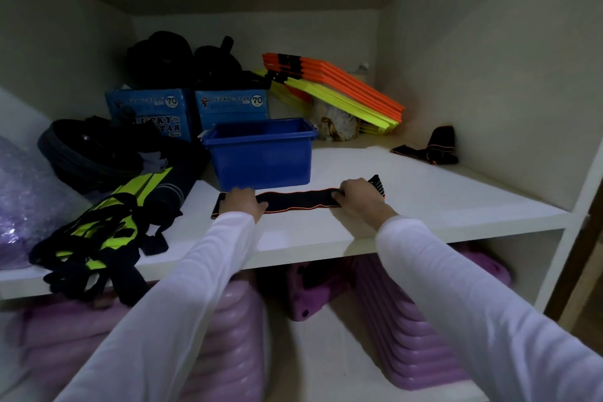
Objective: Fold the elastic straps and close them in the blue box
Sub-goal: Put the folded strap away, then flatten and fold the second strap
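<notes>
**Strap laid flat on the shelf, both hands on it**

Stretched along the white shelf (408,192), just in front of the blue box (261,153): one black elastic strap (298,201) with an orange edge. Pressed at its left part by the left hand (243,202), fingers fairly straight on the cloth — the strap's end showing past the hand. Pinched near its right end by the right hand (357,196), grip curled round the fabric, a ribbed tip of the strap sticking up beyond the knuckles. White sleeves on both arms.

Open at the top, no lid in sight on the blue box; inside too dark to tell.

Farther right, near the side wall and well apart from the hands — a second black strap (430,148) lying crumpled. Behind the box: two blue cartons (231,106) printed "Lucky Star", dark gear piled on top. To the right rear, a leaning stack of orange and yellow flat pieces (342,88). At left, black and neon-yellow vests (94,238) hanging over the shelf edge. Below, purple ribbed plastic items (421,336) on the lower shelf.
</notes>
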Tool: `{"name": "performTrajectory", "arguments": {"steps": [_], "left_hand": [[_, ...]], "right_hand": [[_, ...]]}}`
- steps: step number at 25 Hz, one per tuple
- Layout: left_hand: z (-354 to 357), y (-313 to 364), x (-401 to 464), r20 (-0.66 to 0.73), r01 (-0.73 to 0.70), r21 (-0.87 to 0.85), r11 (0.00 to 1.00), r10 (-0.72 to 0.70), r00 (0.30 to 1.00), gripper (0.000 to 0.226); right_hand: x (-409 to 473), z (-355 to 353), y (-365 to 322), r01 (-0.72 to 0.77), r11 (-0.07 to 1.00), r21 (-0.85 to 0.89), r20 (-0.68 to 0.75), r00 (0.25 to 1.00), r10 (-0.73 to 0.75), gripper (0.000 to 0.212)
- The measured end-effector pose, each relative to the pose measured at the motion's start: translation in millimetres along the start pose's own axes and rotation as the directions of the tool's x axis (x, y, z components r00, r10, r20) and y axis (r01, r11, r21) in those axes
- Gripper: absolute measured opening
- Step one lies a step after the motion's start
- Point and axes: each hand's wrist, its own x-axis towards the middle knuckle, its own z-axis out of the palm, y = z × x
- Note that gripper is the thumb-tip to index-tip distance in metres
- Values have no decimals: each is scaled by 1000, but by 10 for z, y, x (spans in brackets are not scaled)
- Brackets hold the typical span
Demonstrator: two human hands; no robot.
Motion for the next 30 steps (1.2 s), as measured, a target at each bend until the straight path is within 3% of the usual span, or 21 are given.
{"name": "performTrajectory", "arguments": {"steps": [2, 4, 7, 9, 15, 18, 21, 25, 27, 30], "left_hand": [[-73, 283, -59, -146, -88, 3, 996, 88, 985, 38], [-180, 661, -111, -177, -189, -54, 981, 177, 968, 34], [-249, 1218, -22, -121, -277, -239, 931, 254, 959, 23], [-214, 1565, 114, -93, -311, -300, 902, 297, 950, 24], [134, 2430, 511, 9, -429, -232, 873, 443, 896, 11], [367, 2766, 743, 116, -446, -198, 873, 473, 873, 25], [536, 2907, 902, 275, -421, -141, 896, 444, 853, 39], [745, 2973, 1140, 385, -416, -58, 908, 405, 829, 62], [805, 2993, 1226, 444, -437, -2, 899, 393, 805, 72], [851, 3025, 1263, 513, -478, 80, 875, 375, 772, 77]], "right_hand": [[-21, -104, 138, -32, 996, 81, -165, 985, 45, 36], [-9, -226, 337, -90, 984, 153, -251, 960, 127, 33], [28, -411, 734, -235, 946, 223, -217, 934, 283, 27], [34, -489, 1048, -316, 917, 244, -181, 914, 363, 33], [225, -557, 1901, -484, 833, 268, -151, 833, 533, 30], [424, -592, 2232, -517, 806, 288, -111, 818, 565, 14], [605, -566, 2449, -520, 802, 295, -68, 826, 560, 19], [854, -515, 2690, -510, 738, 442, -41, 810, 585, 28], [1020, -485, 2754, -462, 736, 495, -50, 830, 555, 20], [1186, -453, 2731, -367, 666, 649, -65, 846, 529, 35]]}}
